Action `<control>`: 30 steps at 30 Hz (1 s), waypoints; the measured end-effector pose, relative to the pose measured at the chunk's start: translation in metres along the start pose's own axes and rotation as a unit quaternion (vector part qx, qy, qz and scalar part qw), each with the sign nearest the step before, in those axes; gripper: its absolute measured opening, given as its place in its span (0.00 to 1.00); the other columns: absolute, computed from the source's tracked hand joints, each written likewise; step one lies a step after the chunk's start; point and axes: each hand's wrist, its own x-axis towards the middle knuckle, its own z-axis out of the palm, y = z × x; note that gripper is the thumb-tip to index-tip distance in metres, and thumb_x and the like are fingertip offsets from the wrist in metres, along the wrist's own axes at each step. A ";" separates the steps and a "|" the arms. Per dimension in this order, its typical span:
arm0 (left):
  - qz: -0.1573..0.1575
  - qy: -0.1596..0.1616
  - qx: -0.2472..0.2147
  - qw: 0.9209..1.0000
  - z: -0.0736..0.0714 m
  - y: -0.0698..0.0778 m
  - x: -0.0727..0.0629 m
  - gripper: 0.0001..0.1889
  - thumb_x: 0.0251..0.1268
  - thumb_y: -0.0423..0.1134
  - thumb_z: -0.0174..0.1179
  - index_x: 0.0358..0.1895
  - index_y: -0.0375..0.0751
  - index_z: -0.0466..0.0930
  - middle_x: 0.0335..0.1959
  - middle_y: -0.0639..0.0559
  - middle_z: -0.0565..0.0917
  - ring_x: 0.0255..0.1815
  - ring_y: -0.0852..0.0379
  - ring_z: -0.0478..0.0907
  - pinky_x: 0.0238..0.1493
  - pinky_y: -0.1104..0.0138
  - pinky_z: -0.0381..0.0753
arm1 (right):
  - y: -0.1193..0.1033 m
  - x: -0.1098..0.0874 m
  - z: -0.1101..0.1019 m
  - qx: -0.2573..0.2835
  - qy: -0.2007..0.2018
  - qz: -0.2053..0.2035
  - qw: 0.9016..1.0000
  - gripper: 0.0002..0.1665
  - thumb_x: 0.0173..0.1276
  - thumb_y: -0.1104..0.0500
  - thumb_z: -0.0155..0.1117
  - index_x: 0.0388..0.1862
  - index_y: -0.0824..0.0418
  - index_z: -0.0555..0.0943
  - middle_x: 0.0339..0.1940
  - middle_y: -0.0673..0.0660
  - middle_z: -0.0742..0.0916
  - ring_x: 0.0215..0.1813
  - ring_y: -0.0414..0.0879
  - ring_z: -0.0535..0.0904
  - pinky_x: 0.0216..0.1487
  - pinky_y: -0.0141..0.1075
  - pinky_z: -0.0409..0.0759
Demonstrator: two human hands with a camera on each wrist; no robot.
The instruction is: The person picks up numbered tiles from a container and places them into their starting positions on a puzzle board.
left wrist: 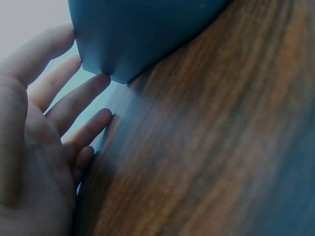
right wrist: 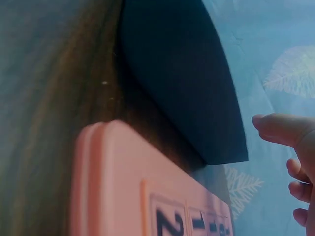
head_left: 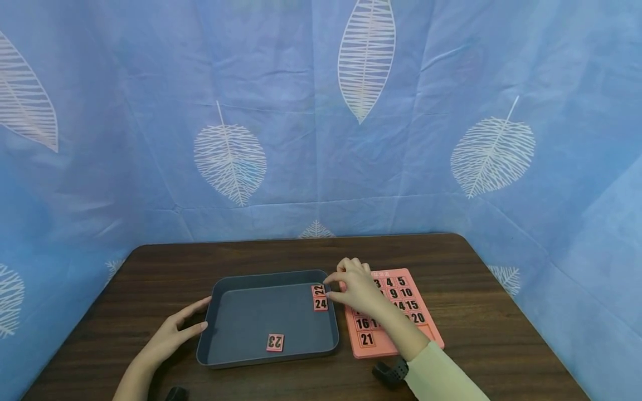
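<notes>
A dark grey-blue tray (head_left: pixel 246 312) lies on the table with three pink number tiles inside. Tile 22 (head_left: pixel 318 290) and tile 24 (head_left: pixel 320 303) sit together by its right wall; tile 23 (head_left: pixel 275 342) lies upside down near the front. My left hand (head_left: pixel 175 331) rests against the tray's left side with fingers spread, fingertips at the tray wall (left wrist: pixel 133 34) in the left wrist view. Over the tray's right rim reaches my right hand (head_left: pixel 353 287), thumb and index finger apart beside tiles 22 and 24. Nothing shows between them.
A pink number board (head_left: pixel 383 346) lies right of the tray, partly under my right forearm. Its visible tiles run in rows, ending with 21 (head_left: pixel 367 339) in the bottom row. A blue leaf-patterned curtain (head_left: pixel 301 139) hangs behind the dark wooden table (head_left: pixel 481 334).
</notes>
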 end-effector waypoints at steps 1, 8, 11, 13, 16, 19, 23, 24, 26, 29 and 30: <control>0.002 0.001 0.000 1.000 0.000 0.000 0.000 0.29 0.71 0.40 0.56 0.73 0.42 0.60 0.71 0.33 0.59 0.69 0.28 0.51 0.55 0.32 0.61 | 0.000 0.004 0.002 -0.003 -0.002 0.001 1.000 0.13 0.56 0.51 0.75 0.41 0.49 0.88 0.33 0.47 0.66 0.37 0.46 0.57 0.38 0.45 0.51; 0.006 0.000 -0.003 1.000 -0.001 0.001 0.000 0.30 0.71 0.39 0.56 0.73 0.41 0.60 0.71 0.33 0.58 0.69 0.27 0.51 0.55 0.32 0.61 | -0.003 0.023 0.015 -0.030 -0.045 0.039 0.998 0.12 0.58 0.47 0.73 0.41 0.46 0.88 0.32 0.49 0.65 0.37 0.47 0.56 0.37 0.44 0.50; 0.002 -0.004 -0.002 1.000 -0.001 0.000 0.000 0.30 0.71 0.39 0.55 0.73 0.42 0.60 0.72 0.33 0.58 0.69 0.27 0.50 0.55 0.32 0.60 | -0.005 0.027 0.018 -0.041 -0.060 0.056 0.996 0.13 0.57 0.47 0.73 0.41 0.47 0.88 0.33 0.49 0.66 0.38 0.48 0.56 0.38 0.44 0.51; -0.002 -0.005 -0.001 1.000 -0.001 0.000 0.001 0.30 0.71 0.40 0.55 0.73 0.42 0.60 0.72 0.33 0.57 0.69 0.27 0.50 0.55 0.32 0.60 | -0.005 0.030 0.019 -0.049 -0.066 0.063 0.995 0.13 0.56 0.47 0.74 0.40 0.47 0.88 0.34 0.49 0.66 0.39 0.48 0.56 0.38 0.44 0.52; -0.009 -0.004 -0.003 1.000 -0.001 -0.001 0.002 0.30 0.71 0.41 0.55 0.73 0.43 0.60 0.72 0.35 0.57 0.70 0.28 0.50 0.55 0.31 0.59 | -0.005 0.032 0.022 -0.060 -0.074 0.075 0.993 0.13 0.55 0.48 0.75 0.40 0.47 0.88 0.34 0.49 0.67 0.39 0.49 0.57 0.38 0.43 0.53; -0.012 -0.001 -0.004 1.000 -0.002 -0.002 0.003 0.30 0.71 0.42 0.56 0.73 0.44 0.60 0.72 0.36 0.58 0.70 0.29 0.50 0.56 0.32 0.59 | -0.006 0.034 0.024 -0.065 -0.082 0.090 0.990 0.14 0.54 0.49 0.76 0.40 0.47 0.88 0.35 0.49 0.67 0.40 0.49 0.57 0.38 0.43 0.54; -0.006 0.000 -0.001 1.000 -0.002 -0.002 0.002 0.29 0.71 0.41 0.56 0.73 0.43 0.61 0.72 0.35 0.58 0.70 0.28 0.50 0.55 0.32 0.60 | -0.006 0.036 0.025 -0.063 -0.089 0.105 0.989 0.14 0.52 0.49 0.77 0.39 0.48 0.88 0.36 0.50 0.69 0.40 0.49 0.58 0.39 0.43 0.56; -0.004 0.001 0.000 1.000 -0.002 -0.002 0.002 0.29 0.71 0.40 0.56 0.73 0.43 0.61 0.71 0.35 0.59 0.69 0.28 0.51 0.55 0.32 0.60 | -0.006 0.037 0.026 -0.063 -0.091 0.108 0.988 0.14 0.52 0.49 0.78 0.38 0.47 0.88 0.37 0.50 0.69 0.40 0.49 0.58 0.39 0.42 0.57; -0.001 0.000 -0.001 1.000 -0.002 -0.001 0.001 0.29 0.71 0.40 0.56 0.73 0.42 0.61 0.71 0.35 0.59 0.69 0.28 0.51 0.55 0.32 0.60 | -0.007 0.038 0.026 -0.060 -0.097 0.117 0.987 0.13 0.51 0.50 0.78 0.37 0.47 0.88 0.38 0.51 0.70 0.41 0.49 0.59 0.40 0.42 0.58; 0.001 -0.001 -0.003 1.000 -0.002 0.000 0.001 0.29 0.71 0.39 0.56 0.73 0.42 0.61 0.71 0.34 0.59 0.69 0.28 0.51 0.55 0.32 0.61 | -0.008 0.040 0.026 -0.056 -0.111 0.136 0.983 0.12 0.52 0.52 0.78 0.37 0.47 0.88 0.39 0.52 0.72 0.42 0.50 0.60 0.41 0.42 0.60; 0.000 -0.001 -0.003 1.000 -0.002 0.000 0.002 0.29 0.71 0.39 0.56 0.73 0.42 0.61 0.71 0.34 0.59 0.69 0.28 0.51 0.55 0.32 0.61 | -0.009 0.040 0.026 -0.054 -0.116 0.142 0.981 0.12 0.52 0.52 0.78 0.36 0.46 0.88 0.40 0.52 0.72 0.43 0.50 0.60 0.42 0.42 0.61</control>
